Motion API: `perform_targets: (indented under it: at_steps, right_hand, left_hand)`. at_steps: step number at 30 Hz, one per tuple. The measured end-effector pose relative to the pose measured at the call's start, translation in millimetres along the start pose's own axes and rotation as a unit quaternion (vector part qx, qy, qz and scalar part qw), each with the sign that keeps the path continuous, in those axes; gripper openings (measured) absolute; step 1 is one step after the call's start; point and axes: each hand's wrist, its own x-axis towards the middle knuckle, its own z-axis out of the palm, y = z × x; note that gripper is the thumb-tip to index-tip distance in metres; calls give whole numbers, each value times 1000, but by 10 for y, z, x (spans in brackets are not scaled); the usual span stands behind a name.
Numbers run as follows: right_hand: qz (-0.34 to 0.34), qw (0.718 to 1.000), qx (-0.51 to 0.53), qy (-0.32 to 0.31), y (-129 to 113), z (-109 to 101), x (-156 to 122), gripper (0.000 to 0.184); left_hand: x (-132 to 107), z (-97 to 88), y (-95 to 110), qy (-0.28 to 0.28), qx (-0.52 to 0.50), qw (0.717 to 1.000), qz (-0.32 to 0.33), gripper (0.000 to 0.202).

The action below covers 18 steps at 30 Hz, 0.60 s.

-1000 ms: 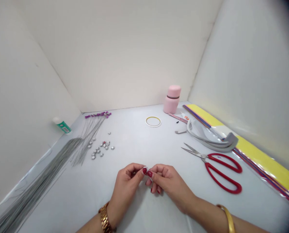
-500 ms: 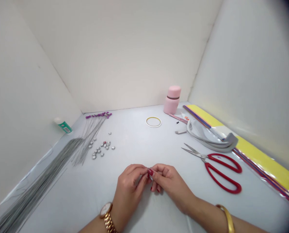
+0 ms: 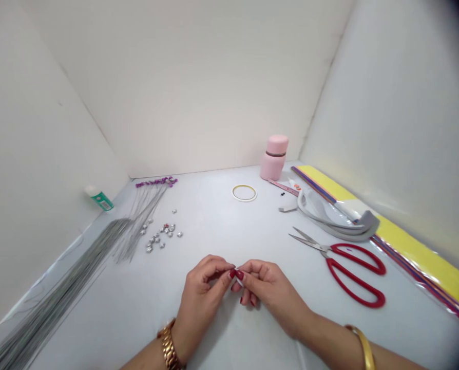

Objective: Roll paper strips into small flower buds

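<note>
carefully, the left hand [image 3: 202, 293] and right hand [image 3: 270, 295] curl almost shut, their fingertips pinching what looks like a tiny silver bead [image 3: 235, 273], though it's hard to tell, above the white tabletop [image 3: 98, 308]; close, steady pinches suit something this small.

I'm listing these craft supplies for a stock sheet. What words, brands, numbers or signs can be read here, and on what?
Nothing can be read for certain.
Green label on the white-capped bottle: print and a barcode-like patch, too small to read.
Orange-red mark on the white tube: too blurred to read.
</note>
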Motion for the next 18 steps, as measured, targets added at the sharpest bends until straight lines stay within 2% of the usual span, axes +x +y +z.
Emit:
perform_targets:
  at_steps: [6, 9, 15, 18]
  right_hand:
    - [-1, 1000, -5, 3, 10, -11, -5, 30]
    - [0, 1000, -11, 3, 13, -10, -6, 30]
    - [17, 999, -29, -6, -12, 0, -10, 22]
    - [25, 999, -30, 0, -28, 4, -17, 20]
  left_hand:
    - [-11, -2, 22, -26, -54, 994, -88, 11]
    - [-4, 2, 12, -17, -84, 989, -124, 12]
    - [-3, 50, -29, -24, -166, 974, -150, 11]
    - [-27, 65, -32, -18, -158, 976, -150, 11]
